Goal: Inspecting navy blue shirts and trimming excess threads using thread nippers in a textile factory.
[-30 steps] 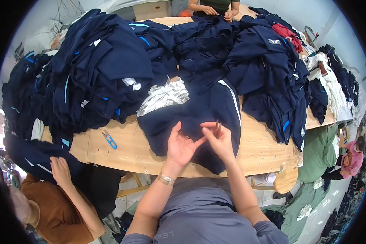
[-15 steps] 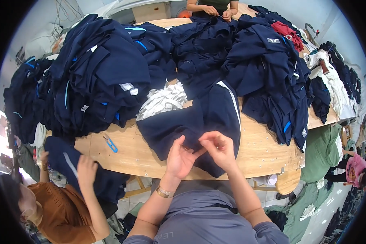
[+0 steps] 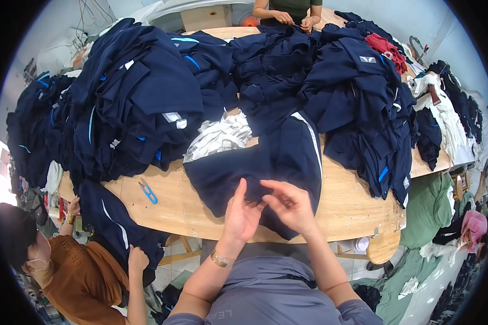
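Observation:
A navy garment (image 3: 228,179) with a white side stripe lies in front of me, hanging a little over the table's near edge. Above its lower part, my left hand (image 3: 241,216) is turned palm inward, thumb raised and fingers reaching toward the other hand. My right hand (image 3: 293,206) faces it, index finger and thumb apart. The fingertips of both hands nearly meet; no object shows plainly between them. A heap of white strips or labels (image 3: 222,132) sits just beyond the garment. Blue thread snips (image 3: 148,192) rest on the wood to the left.
Large navy garment piles stand at left (image 3: 141,92) and right (image 3: 358,103) on the wooden table (image 3: 352,208). At my left, a co-worker in a brown shirt (image 3: 81,271) handles a navy garment. Across the table, another person's hands (image 3: 295,20) work. Green cloth (image 3: 425,211) hangs at right.
My right thumb and index finger have parted from a pinch. The co-worker at left has lowered and stretched out the navy garment. The pink-clad figure at far right has shifted.

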Demonstrator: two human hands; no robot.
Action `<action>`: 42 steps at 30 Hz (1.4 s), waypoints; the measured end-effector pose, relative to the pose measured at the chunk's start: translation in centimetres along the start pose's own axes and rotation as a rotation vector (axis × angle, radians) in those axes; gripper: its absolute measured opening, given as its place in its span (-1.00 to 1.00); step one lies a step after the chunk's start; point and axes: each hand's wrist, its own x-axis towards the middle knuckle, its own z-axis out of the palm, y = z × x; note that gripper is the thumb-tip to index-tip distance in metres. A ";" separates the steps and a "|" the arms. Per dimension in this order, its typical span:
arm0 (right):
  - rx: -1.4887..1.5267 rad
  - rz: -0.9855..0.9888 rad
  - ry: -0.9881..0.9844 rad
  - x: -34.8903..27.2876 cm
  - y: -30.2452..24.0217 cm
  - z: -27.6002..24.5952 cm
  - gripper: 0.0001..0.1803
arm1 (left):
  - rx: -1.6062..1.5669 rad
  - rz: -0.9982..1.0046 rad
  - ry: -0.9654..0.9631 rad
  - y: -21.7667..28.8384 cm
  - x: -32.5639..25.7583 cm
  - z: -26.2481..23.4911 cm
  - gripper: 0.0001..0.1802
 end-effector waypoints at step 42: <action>-0.192 -0.044 0.067 -1.5 0.5 2.0 -0.73 | 0.203 0.402 -0.017 0.3 -0.7 -1.9 -0.79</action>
